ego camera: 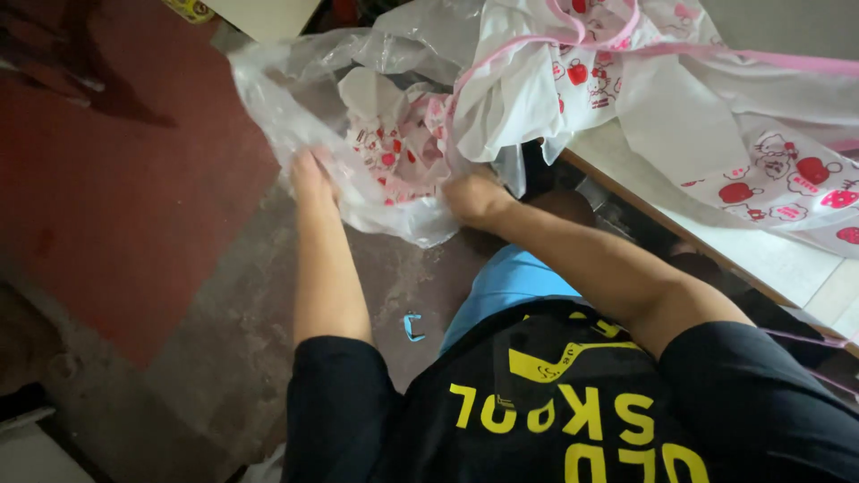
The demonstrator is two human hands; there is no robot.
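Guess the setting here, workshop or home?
Likely a small packing or sewing workshop. Both hands, left hand and right hand, grip a clear bag holding printed cloth; more cloth lies on a table above a stained floor.

A plastic bag [295,107] is held between both hands, cloth [398,143] inside it; more cloth is spread on the table [769,255] to the right.

- A worn red floor [116,197] fills the left of the frame.
- Bare grey concrete [224,358] runs down the centre.
- A pale table [769,259] with a wooden edge occupies the right.
- Lighting is dim.
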